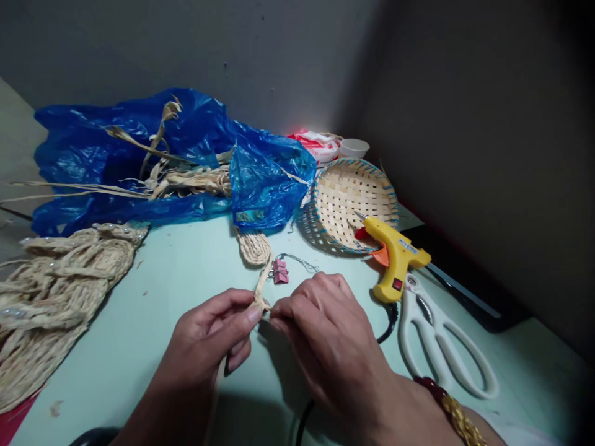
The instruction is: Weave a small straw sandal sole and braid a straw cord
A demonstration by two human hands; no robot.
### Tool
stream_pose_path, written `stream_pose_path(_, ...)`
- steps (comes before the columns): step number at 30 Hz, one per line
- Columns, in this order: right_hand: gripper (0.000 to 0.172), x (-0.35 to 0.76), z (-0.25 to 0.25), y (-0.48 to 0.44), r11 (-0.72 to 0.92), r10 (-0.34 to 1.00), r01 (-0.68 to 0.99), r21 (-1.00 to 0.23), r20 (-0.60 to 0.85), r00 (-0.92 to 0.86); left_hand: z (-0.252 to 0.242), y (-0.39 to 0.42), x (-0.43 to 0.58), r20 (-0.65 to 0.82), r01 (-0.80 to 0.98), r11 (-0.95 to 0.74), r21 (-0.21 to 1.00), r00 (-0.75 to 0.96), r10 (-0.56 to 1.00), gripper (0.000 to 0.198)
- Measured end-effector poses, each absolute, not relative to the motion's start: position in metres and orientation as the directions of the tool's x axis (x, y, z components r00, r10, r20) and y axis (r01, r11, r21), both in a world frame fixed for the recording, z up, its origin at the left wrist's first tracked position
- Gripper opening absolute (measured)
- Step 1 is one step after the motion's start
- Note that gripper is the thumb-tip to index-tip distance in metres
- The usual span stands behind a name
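Observation:
My left hand point(218, 331) pinches a pale braided straw cord point(261, 288) between thumb and forefinger. Close beside it, my right hand point(323, 334) is closed with its fingertips at the cord's near end, gripping a strand there. From the hands the cord runs up to a flat oval coil of braided straw point(255, 248) lying on the table. A small pink binder clip point(280, 271) lies just beyond my hands, with dark thread point(300, 260) next to it. One thin strand hangs below my left hand.
A blue plastic bag point(195, 124) holding dried straw strips point(195, 181) spreads across the back. Woven straw pieces point(60, 297) lie at the left. On the right are a bamboo basket point(348, 192), a yellow glue gun point(395, 251) and white-handled scissors point(439, 341). A dark cord point(388, 331) trails from the glue gun.

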State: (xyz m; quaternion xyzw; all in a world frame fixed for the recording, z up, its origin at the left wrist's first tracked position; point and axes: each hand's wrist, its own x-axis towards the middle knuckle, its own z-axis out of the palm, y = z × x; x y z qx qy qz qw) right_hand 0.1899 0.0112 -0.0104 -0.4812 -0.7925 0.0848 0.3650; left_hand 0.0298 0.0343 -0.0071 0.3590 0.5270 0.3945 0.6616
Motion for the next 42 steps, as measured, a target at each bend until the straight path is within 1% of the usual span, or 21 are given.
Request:
stream_pose_path(3,0.018,0.189,-0.01,0.011,0.543,0.797,0.701,-0.462,0.546,-0.258,-0.006,0.032,0.032,-0.469,-0.215,0.498,0.84,0.172,0.866,0.028)
stream_pose_path(6,0.018,0.19,-0.011,0.012,0.566,0.756,0.708,-0.422,0.608,-0.242,-0.006,0.031,0.032,-0.521,-0.259,0.568,0.781,0.233,0.821,0.028)
stream_pose_path(11,0.021,0.191,-0.012,0.015,0.563,0.764,0.727,-0.392,0.582,-0.278,-0.006,0.03,0.031,-0.529,-0.26,0.589,0.765,0.267,0.805,0.027)
stream_pose_path(14,0.025,0.193,-0.009,0.015,0.533,0.762,0.798,-0.281,0.57,-0.308,-0.006,0.029,0.031,-0.528,-0.251,0.579,0.776,0.242,0.814,0.025)
stream_pose_path(16,0.024,0.194,-0.006,0.015,0.519,0.768,0.827,-0.215,0.543,-0.34,-0.005,0.028,0.031,-0.514,-0.241,0.559,0.794,0.226,0.827,0.02)
stream_pose_path(17,0.021,0.195,-0.005,0.015,0.523,0.771,0.828,-0.201,0.526,-0.359,-0.006,0.028,0.031,-0.505,-0.238,0.548,0.802,0.221,0.834,0.019)
stream_pose_path(19,0.016,0.197,-0.004,0.015,0.533,0.776,0.821,-0.205,0.506,-0.377,-0.006,0.027,0.031,-0.491,-0.237,0.531,0.813,0.212,0.845,0.018)
stream_pose_path(23,0.007,0.199,-0.003,0.016,0.533,0.802,0.803,-0.267,0.463,-0.378,-0.007,0.028,0.031,-0.476,-0.234,0.508,0.829,0.183,0.86,0.02)
stream_pose_path(26,0.006,0.199,-0.004,0.016,0.551,0.815,0.775,-0.31,0.399,-0.42,-0.007,0.028,0.032,-0.456,-0.224,0.485,0.846,0.17,0.874,0.02)
stream_pose_path(29,0.01,0.198,-0.002,0.015,0.569,0.817,0.742,-0.354,0.348,-0.46,-0.007,0.027,0.032,-0.44,-0.213,0.465,0.859,0.156,0.884,0.021)
stream_pose_path(32,0.016,0.197,0.0,0.015,0.582,0.803,0.735,-0.348,0.384,-0.455,-0.008,0.025,0.033,-0.439,-0.18,0.463,0.868,0.158,0.884,0.024)
stream_pose_path(36,0.02,0.196,-0.001,0.015,0.613,0.748,0.743,-0.271,0.501,-0.435,-0.008,0.022,0.035,-0.407,-0.117,0.423,0.898,0.142,0.902,0.023)
stream_pose_path(39,0.022,0.196,-0.002,0.015,0.621,0.725,0.731,-0.282,0.561,-0.399,-0.009,0.021,0.035,-0.396,-0.193,0.425,0.884,0.171,0.902,0.021)
stream_pose_path(42,0.023,0.195,-0.002,0.015,0.624,0.726,0.711,-0.323,0.576,-0.376,-0.01,0.022,0.034,-0.388,-0.232,0.429,0.873,0.205,0.899,0.022)
